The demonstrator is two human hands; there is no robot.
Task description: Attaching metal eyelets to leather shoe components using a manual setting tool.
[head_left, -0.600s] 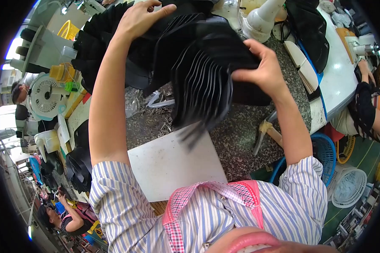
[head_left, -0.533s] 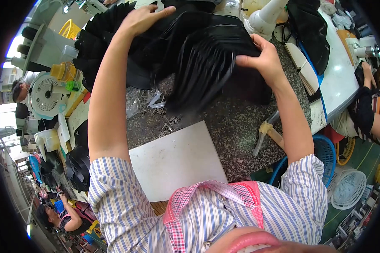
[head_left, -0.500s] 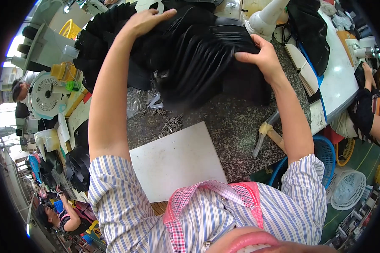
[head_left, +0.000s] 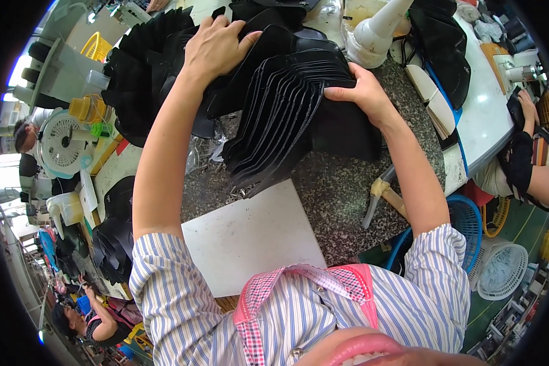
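Observation:
A fanned stack of thin black flat pieces (head_left: 274,116), perhaps leather or fabric, spreads over the far middle of the speckled stone slab (head_left: 341,201). My right hand (head_left: 372,100) grips the stack's right end, its thumb on the near side and the fingers partly hidden behind. Over more black pieces (head_left: 238,82) at the upper left lies my left hand (head_left: 216,52), its fingers spread and bent, the thumb pointing right. Whether its fingertips pinch any piece is hidden. The fanned edges hang toward a white board (head_left: 250,244) near me.
A hammer (head_left: 381,189) lies on the slab's right side. Beyond my right hand stands a white cone-shaped post (head_left: 375,36). Small metal bits (head_left: 238,194) lie by the board. More black pieces (head_left: 140,79) crowd the left; a blue basket (head_left: 466,226) stands at right. Co-workers sit on both sides.
The stack has shifted slightly left and toward me, its layers now fanned more distinctly. My right hand moved left with it. My left hand moved slightly right and its fingers spread over the pieces.

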